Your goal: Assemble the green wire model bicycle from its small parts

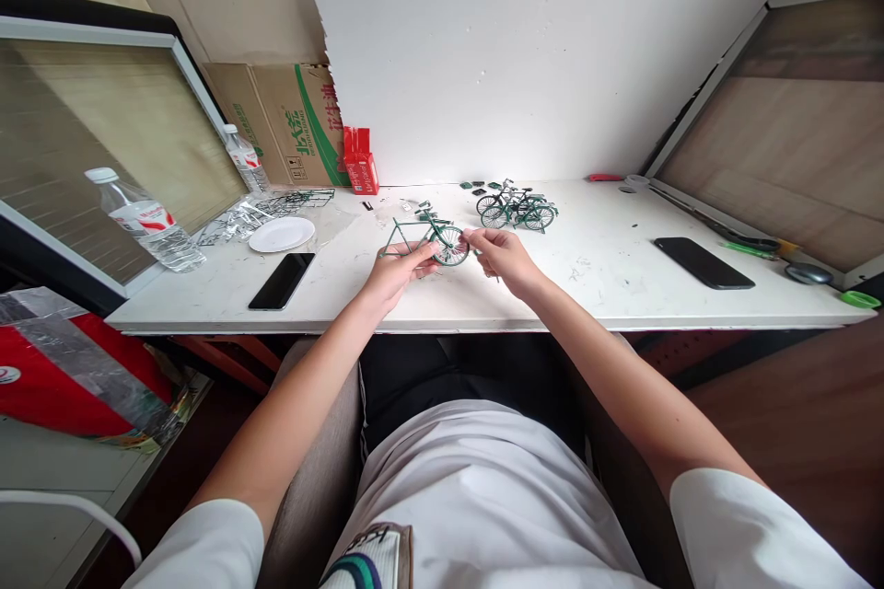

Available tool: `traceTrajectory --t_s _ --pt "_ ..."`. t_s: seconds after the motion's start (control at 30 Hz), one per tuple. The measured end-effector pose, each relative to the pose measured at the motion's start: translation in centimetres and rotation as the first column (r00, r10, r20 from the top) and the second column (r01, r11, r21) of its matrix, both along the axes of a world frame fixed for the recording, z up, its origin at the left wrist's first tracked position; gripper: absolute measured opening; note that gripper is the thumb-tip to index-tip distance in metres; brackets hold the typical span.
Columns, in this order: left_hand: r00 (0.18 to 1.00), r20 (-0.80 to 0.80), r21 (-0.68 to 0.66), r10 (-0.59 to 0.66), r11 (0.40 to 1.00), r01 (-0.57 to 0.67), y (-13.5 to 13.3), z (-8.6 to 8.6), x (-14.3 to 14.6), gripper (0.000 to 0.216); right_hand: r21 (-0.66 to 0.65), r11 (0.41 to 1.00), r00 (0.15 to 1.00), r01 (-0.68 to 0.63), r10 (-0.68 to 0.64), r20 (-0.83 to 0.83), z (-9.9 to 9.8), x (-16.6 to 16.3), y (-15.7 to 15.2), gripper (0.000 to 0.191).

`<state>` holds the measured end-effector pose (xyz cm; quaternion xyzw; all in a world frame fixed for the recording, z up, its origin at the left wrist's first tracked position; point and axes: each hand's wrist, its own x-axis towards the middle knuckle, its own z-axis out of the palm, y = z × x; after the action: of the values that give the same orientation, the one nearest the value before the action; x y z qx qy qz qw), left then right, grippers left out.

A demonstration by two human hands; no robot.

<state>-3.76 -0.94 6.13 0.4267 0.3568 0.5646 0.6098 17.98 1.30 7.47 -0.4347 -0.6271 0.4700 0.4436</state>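
Above the front part of the table, my left hand point(399, 274) is closed around a green model bicycle point(412, 225), gripping it low on the frame. One spoked wheel point(451, 247) shows at its right end; no wheel shows at the left end. My right hand point(503, 256) is pinched closed, its fingertips at the right rim of that wheel. Something small, dark and thin peeks out below the right fingers, too small to name. Behind the right hand, several finished-looking model bicycles point(517, 207), green and black, stand close together.
A black phone point(282, 282), white plate point(282, 235) and water bottle point(146, 219) are left, near dark green part frames point(296, 201). A red box point(360, 162) stands behind. At right lie another phone point(703, 263), a green-handled tool point(750, 247) and a computer mouse point(808, 273).
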Motion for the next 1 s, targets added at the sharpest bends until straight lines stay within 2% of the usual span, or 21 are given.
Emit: traceTrajectory --t_s 0.07,0.1,0.17,0.2,0.27,0.3,0.43,0.67,0.73,0.83,0.9,1.0 --pt "0.998 0.005 0.009 0.055 0.998 -0.055 0.3 0.3 -0.6 0.037 0.045 0.999 0.994 0.019 -0.024 0.105 0.0 1.1 0.8 0.063" --pt "0.996 0.013 0.017 0.084 0.996 -0.084 0.5 0.5 -1.0 0.037 0.113 0.992 0.981 0.055 -0.075 0.182 -0.2 1.9 1.4 0.062" --pt "0.991 0.028 0.030 0.129 0.991 -0.130 0.9 0.6 -1.7 0.036 0.264 0.958 0.905 0.115 -0.211 0.369 -0.9 3.6 2.8 0.057" --pt "0.990 0.035 0.031 0.139 0.990 -0.140 1.2 0.6 -2.1 0.036 0.318 0.937 0.840 0.142 -0.284 0.462 -1.5 4.6 3.5 0.052" --pt "0.988 0.056 0.021 0.145 0.989 -0.147 1.6 0.4 -2.7 0.035 0.321 0.930 0.737 0.182 -0.345 0.582 -2.7 6.4 4.9 0.041" --pt "0.987 0.062 0.014 0.147 0.989 -0.148 1.9 0.3 -3.0 0.035 0.301 0.937 0.721 0.180 -0.333 0.608 -3.3 7.1 5.5 0.034" --pt "0.984 0.066 -0.024 0.166 0.986 -0.165 2.7 -0.5 -3.5 0.036 0.307 0.937 0.729 0.164 -0.325 0.602 -4.9 8.2 6.7 0.020" --pt "0.977 0.082 -0.056 0.196 0.980 -0.191 3.7 -2.1 -3.9 0.037 0.297 0.937 0.813 0.184 -0.315 0.490 -5.6 7.3 6.7 0.026" --pt "0.965 0.099 -0.048 0.242 0.970 -0.238 3.9 -2.6 -3.8 0.039 0.346 0.917 0.813 0.197 -0.350 0.466 -5.5 7.4 6.7 0.026" --pt "0.913 0.160 -0.027 0.375 0.926 -0.376 4.0 -3.4 -3.4 0.043 0.431 0.878 0.804 0.207 -0.404 0.435 -5.2 7.5 6.6 0.028" --pt "0.892 0.160 -0.036 0.423 0.906 -0.423 4.1 -3.9 -3.2 0.045 0.443 0.881 0.805 0.169 -0.383 0.453 -5.0 7.2 6.3 0.028" --pt "0.893 0.134 -0.022 0.430 0.902 -0.431 4.4 -4.6 -3.1 0.046 0.468 0.881 0.788 0.063 -0.332 0.519 -5.0 6.2 5.9 0.030"
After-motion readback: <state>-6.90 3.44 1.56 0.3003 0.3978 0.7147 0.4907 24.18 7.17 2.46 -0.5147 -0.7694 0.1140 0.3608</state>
